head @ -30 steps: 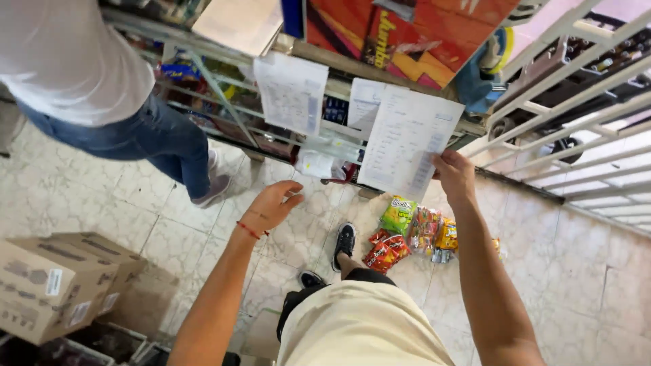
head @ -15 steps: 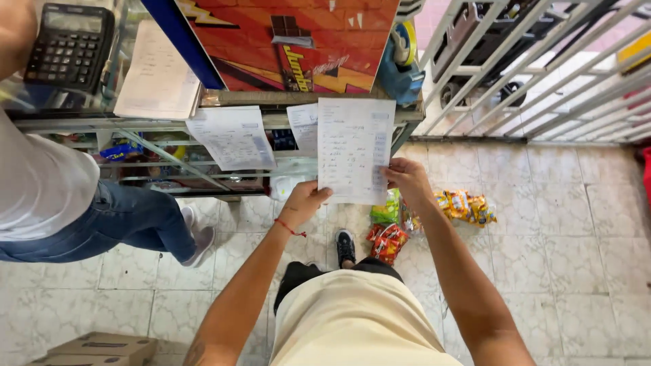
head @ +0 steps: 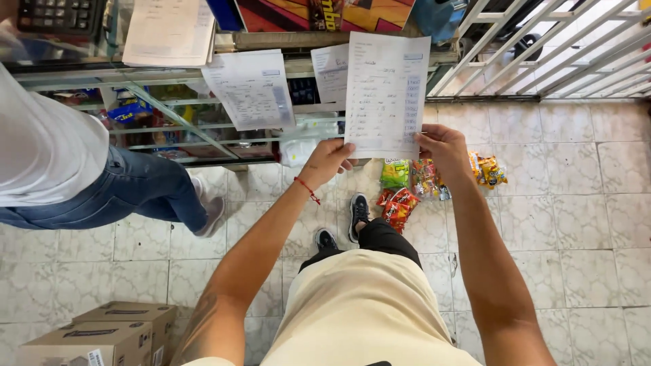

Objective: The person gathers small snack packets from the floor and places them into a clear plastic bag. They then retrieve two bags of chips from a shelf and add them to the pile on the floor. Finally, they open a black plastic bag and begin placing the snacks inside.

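Paper sheet (head: 386, 95), a printed list with handwritten columns, now sits high and near the centre of the view, at about twelve o'clock from the person's chest, held up flat toward the camera. A second ago only the right hand (head: 444, 146) gripped it, with the left hand (head: 329, 159) open and empty below at about nine o'clock of the sheet; half a second ago the left hand had come up to its lower edge, and now both hands pinch its bottom corners. That change steadies the sheet and squares it to the eyes, so the work in hand looks like reading or checking the list. The left hand's thumb and fingers are closed on the lower left corner, the right hand's on the lower right corner; neither holds anything else. The sheet's long axis runs from six to twelve o'clock, nearly upright with a slight lean to the right, its top edge pointing toward the glass counter (head: 203, 129) and the red poster above. Behind it, other paper slips (head: 251, 88) hang from the counter edge, snack packets (head: 407, 190) lie on the tiled floor at six o'clock of the sheet, and another person in jeans (head: 122, 190) stands well apart at nine o'clock.
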